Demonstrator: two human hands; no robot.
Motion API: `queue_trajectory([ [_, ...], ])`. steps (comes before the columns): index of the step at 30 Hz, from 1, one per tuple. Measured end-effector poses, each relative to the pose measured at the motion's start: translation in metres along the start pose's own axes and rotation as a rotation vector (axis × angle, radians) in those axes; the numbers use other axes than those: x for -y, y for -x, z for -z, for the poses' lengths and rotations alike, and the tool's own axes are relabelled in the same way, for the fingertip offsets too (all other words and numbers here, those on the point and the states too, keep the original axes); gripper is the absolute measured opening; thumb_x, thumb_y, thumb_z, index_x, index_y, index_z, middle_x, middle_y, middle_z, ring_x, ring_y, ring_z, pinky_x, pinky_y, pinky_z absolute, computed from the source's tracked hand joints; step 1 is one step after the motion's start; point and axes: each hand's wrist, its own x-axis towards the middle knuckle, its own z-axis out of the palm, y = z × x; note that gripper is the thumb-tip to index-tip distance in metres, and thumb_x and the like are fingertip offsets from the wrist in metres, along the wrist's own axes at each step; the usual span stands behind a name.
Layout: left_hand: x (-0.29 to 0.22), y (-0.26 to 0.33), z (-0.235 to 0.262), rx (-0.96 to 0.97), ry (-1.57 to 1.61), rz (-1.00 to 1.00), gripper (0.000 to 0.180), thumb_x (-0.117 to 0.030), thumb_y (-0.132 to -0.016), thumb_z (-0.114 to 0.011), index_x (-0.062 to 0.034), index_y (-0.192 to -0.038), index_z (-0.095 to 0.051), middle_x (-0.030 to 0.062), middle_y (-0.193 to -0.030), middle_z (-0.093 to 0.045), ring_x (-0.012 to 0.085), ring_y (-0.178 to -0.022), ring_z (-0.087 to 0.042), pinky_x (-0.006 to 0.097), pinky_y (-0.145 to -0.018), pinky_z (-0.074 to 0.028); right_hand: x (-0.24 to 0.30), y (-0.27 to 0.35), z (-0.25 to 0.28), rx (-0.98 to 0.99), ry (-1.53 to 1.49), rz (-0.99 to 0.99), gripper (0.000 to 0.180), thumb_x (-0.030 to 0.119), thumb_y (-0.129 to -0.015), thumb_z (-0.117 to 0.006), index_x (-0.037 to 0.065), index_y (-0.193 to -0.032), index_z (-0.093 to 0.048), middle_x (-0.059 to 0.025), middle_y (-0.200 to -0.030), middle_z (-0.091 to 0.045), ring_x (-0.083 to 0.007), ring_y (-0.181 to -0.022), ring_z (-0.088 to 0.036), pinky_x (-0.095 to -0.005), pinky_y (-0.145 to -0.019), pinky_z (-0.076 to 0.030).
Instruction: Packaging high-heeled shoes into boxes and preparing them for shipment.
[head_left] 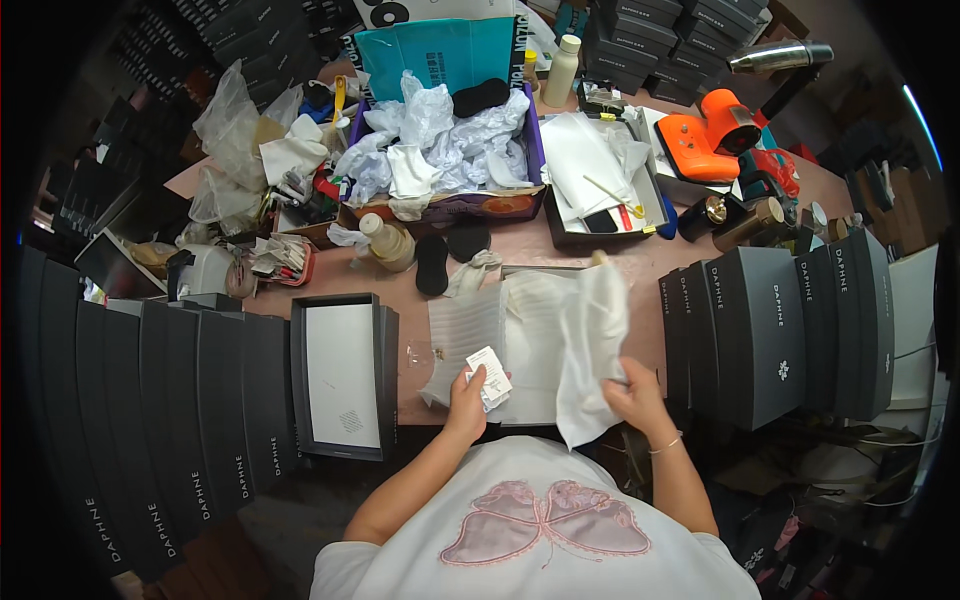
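Observation:
My left hand (466, 408) pinches a small white printed card (489, 372) between thumb and fingers. Something pale and glossy shows under the card, too small to name. With closed fingers my right hand (638, 398) grips the edge of a white wrapping sheet (593, 335), which is lifted and creased. Under it, more white lining covers what looks like an open box, whose contents I cannot see. A ribbed translucent foam sheet (463, 325) spreads beside it on the left. Further left lies an open dark box (384, 345) with a white sheet (341, 370) inside.
Rows of dark shoe boxes stand at the left (215, 400) and right (755, 335). Behind are a purple carton (537, 150) of crumpled tissue, a cream bottle (388, 245), black pads (431, 265), a paper-filled tray (560, 225) and an orange tape dispenser (690, 145).

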Motion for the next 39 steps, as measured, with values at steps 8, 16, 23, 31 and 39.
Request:
queue_trajectory([
  [8,0.059,-0.020,-0.028,-0.076,-0.394,0.030,0.059,-0.013,-0.095,-0.051,-0.0022,-0.145,-0.022,0.0208,-0.137,-0.040,0.0292,-0.133,-0.038,0.035,-0.104,-0.037,-0.037,-0.047,-0.014,-0.227,0.696,0.275,0.030,0.018,-0.073,-0.071,0.005,-0.098,-0.063,-0.0153,-0.122,-0.054,-0.0377,-0.117,-0.045,-0.0476,-0.097,-0.036],
  [16,0.069,-0.010,0.000,0.057,-0.606,-0.251,0.053,-0.011,-0.094,-0.054,-0.0003,-0.142,-0.033,0.0217,-0.139,-0.042,0.0267,-0.131,-0.041,0.034,-0.105,-0.035,-0.062,-0.047,-0.072,-0.148,-0.025,0.207,0.016,0.016,-0.086,-0.065,0.004,-0.096,-0.064,-0.0137,-0.121,-0.056,-0.0262,-0.112,-0.052,-0.0393,-0.091,-0.041],
  [23,-0.049,-0.049,0.070,-0.354,-1.629,-0.968,0.030,-0.002,-0.085,-0.055,-0.0018,-0.115,-0.055,0.0183,-0.107,-0.058,0.0382,-0.094,-0.058,0.045,-0.082,-0.048,-0.091,-0.004,-0.037,-0.249,-1.207,-0.345,0.023,0.018,-0.099,-0.046,0.005,-0.118,-0.048,-0.0072,-0.119,-0.055,-0.0214,-0.111,-0.052,-0.0431,-0.094,-0.045],
  [31,-0.085,-0.026,0.052,-0.260,-1.335,-0.908,0.011,-0.003,-0.084,-0.061,-0.0021,-0.095,-0.060,0.0142,-0.090,-0.060,0.0321,-0.077,-0.061,0.038,-0.070,-0.050,-0.081,-0.005,-0.036,-0.274,-1.223,-0.438,0.021,0.019,-0.098,-0.048,0.008,-0.116,-0.051,-0.0040,-0.115,-0.057,-0.0181,-0.104,-0.056,-0.0371,-0.089,-0.047],
  [39,-0.112,0.009,-0.017,-0.245,-1.388,-0.960,0.007,0.000,-0.080,-0.062,-0.0001,-0.088,-0.064,0.0130,-0.087,-0.063,0.0297,-0.076,-0.064,0.038,-0.068,-0.051,-0.080,-0.014,-0.047,-0.390,-1.239,-0.393,0.037,0.020,-0.099,-0.048,0.006,-0.133,-0.042,-0.0064,-0.130,-0.050,-0.0217,-0.117,-0.050,-0.0377,-0.098,-0.045],
])
